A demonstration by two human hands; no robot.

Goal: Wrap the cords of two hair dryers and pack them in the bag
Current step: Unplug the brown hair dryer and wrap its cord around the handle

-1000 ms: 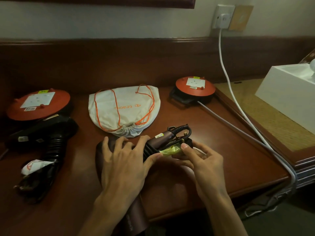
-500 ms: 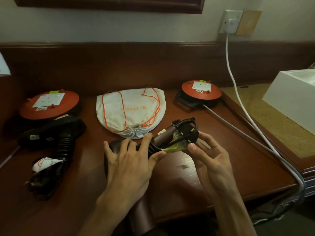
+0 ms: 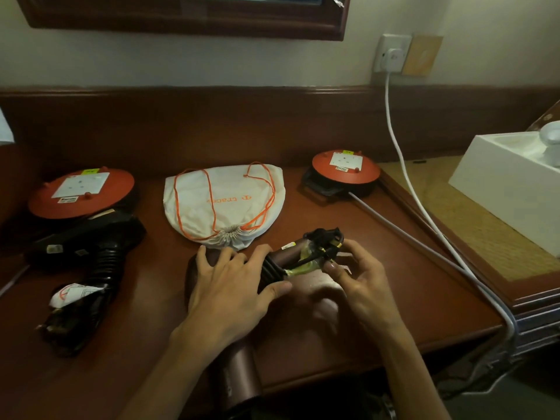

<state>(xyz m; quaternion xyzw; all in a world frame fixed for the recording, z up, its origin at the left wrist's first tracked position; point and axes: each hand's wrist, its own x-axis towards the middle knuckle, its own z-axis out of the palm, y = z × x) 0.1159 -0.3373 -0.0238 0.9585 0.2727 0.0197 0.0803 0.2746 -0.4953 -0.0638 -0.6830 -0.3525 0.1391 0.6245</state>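
Still on the wrapping step: my left hand [image 3: 233, 286] lies flat, fingers straight, pinning the brown dryer [image 3: 242, 368] at centre frame, right hand [image 3: 354, 277] pinching the cord's plug end [image 3: 325, 245]. Next I'd tuck it, then open the drawstring bag [image 3: 224, 204] just above.

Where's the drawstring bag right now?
The white cloth drawstring bag with orange cord lies flat at the desk's centre back, between two orange cord reels, just beyond the hands.

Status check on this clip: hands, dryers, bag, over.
Left hand presses brown dryer on the table; right hand pinches its plug. Black dryer wrapped, lying left. Bag cinched shut, nothing packed.
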